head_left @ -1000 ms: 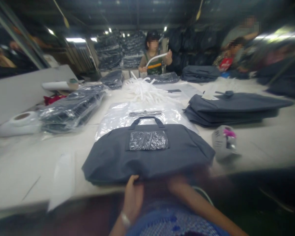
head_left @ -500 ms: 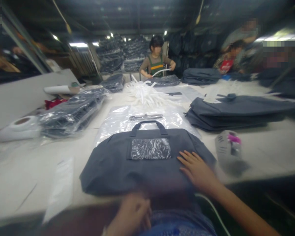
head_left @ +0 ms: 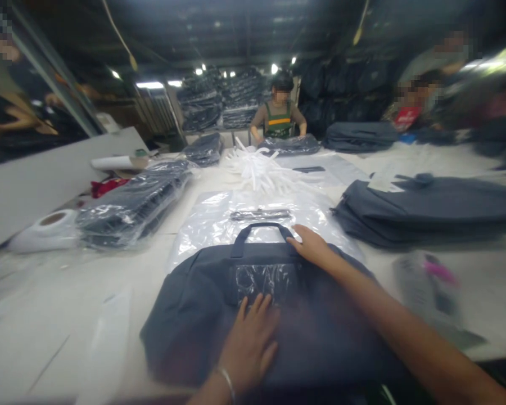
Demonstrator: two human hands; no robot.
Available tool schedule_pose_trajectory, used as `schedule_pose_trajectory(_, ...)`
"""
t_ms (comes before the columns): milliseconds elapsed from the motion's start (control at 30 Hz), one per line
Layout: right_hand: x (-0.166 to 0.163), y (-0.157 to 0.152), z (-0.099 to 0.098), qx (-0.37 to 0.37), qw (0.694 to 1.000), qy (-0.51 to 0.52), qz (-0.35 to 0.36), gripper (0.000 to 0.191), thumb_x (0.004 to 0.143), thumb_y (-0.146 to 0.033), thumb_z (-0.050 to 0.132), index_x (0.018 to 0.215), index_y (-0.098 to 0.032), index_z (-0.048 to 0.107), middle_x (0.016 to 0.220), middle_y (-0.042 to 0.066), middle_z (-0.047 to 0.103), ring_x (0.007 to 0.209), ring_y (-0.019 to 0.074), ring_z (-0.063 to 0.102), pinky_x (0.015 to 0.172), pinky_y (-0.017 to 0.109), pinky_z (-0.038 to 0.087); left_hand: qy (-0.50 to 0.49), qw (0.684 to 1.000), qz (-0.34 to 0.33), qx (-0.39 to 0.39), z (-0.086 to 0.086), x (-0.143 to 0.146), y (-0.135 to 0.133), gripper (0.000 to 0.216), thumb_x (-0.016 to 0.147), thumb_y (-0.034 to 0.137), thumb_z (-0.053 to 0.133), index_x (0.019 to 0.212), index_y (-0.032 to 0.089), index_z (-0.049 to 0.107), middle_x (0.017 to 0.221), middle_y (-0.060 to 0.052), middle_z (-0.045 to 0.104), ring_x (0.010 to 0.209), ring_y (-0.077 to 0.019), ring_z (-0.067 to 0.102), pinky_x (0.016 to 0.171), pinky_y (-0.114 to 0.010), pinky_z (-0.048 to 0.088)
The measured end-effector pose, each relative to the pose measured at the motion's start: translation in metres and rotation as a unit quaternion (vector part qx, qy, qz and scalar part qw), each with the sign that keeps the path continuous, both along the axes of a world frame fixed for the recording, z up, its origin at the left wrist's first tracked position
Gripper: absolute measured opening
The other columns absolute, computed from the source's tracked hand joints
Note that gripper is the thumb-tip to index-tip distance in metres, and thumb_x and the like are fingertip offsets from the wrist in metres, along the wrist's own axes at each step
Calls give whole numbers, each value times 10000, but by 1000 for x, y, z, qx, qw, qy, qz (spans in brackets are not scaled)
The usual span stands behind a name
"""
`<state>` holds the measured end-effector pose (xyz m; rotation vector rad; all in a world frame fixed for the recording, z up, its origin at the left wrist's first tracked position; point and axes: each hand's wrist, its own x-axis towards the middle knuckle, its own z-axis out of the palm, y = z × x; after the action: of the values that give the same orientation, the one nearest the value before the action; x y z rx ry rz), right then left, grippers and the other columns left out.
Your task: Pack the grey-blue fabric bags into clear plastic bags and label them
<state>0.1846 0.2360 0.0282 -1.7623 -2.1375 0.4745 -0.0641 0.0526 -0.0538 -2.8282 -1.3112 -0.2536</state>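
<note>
A flat dark grey fabric bag with a loop handle and a clear plastic window lies on the white table in front of me. My left hand rests flat on the bag just below the window, fingers stretched out. My right hand reaches across the bag to its top edge beside the right end of the handle, fingers together and pressing down. Beyond the bag lies a sheet of clear plastic bags.
A pile of wrapped bags and a white roll sit at left. Stacked grey bags lie at right, with a grey and pink tool near them. White strips are heaped mid-table. A person works at the far end; others sit at right.
My left hand rose from the near edge onto the bag below the window. My right hand slid from the bag's right side forward to its top edge by the handle.
</note>
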Motion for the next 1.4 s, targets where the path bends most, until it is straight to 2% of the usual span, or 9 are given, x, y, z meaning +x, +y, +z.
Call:
schedule_pose_trajectory(133,-31,70,-13,-75,997,18,-20,607,849,-379,630,1359,-62,534,1318,230,605,1242,350,563,1029,446,443,2,999,-14,34,0,1,-1,632,922,362,528,1514,285,321,1636,-94,171,1487,-315,208,1199,-601,100)
schedule_pose_trajectory(233,-43,76,-8,-94,994,55,12,454,883,-369,588,1275,-143,621,1135,116,724,1071,270,672,941,363,500,-9,997,-29,64,-9,4,2,680,878,359,590,1506,270,343,1606,-138,258,1464,-338,267,1181,-624,144)
schedule_pose_trajectory(400,-39,-1,9,-27,959,149,240,360,887,-454,598,1184,-272,685,1168,24,719,1074,205,657,950,294,467,-108,989,-72,72,0,-10,12,455,871,294,576,1323,244,574,1385,-122,585,1307,-277,523,1068,-473,452)
schedule_pose_trajectory(567,-27,-90,-9,51,915,124,381,261,914,-405,537,947,-228,725,860,80,737,836,213,663,795,338,491,-276,959,44,43,77,-25,58,355,888,131,491,1183,250,647,1182,-71,703,1119,-192,648,959,-315,538)
schedule_pose_trajectory(700,-27,-104,-14,93,915,100,380,309,934,-394,497,760,-210,675,752,85,704,760,217,629,717,348,481,-181,982,45,-10,87,-10,105,327,928,209,476,1202,227,653,1218,-78,688,1157,-238,620,1088,-470,438)
schedule_pose_trajectory(933,-80,-68,5,204,905,237,290,262,971,-295,453,1044,-189,681,932,73,748,844,185,675,794,303,534,-171,980,64,-75,7,-3,89,260,874,325,525,1024,259,727,938,-96,738,895,-265,674,853,-424,554)
schedule_pose_trajectory(1100,-108,-61,-45,164,894,380,174,313,975,-244,430,1230,-219,610,1119,67,725,1029,175,684,909,275,552,-277,935,95,-203,49,-21,98,281,910,331,480,941,238,743,891,-76,747,831,-222,684,774,-322,552)
schedule_pose_trajectory(1233,-114,-64,-84,180,904,367,127,605,931,-279,482,1505,-229,299,1313,116,630,989,212,704,850,301,590,-306,913,100,-251,89,-29,152,253,891,343,533,843,197,734,830,-61,731,783,-189,665,763,-284,525)
schedule_pose_trajectory(1400,-121,-58,-106,194,917,311,158,636,933,-337,490,1526,-302,263,1134,69,715,646,162,696,606,263,602,-286,908,85,-295,70,-20,247,336,911,328,425,1022,133,676,770,-60,698,693,-162,656,657,-265,525)
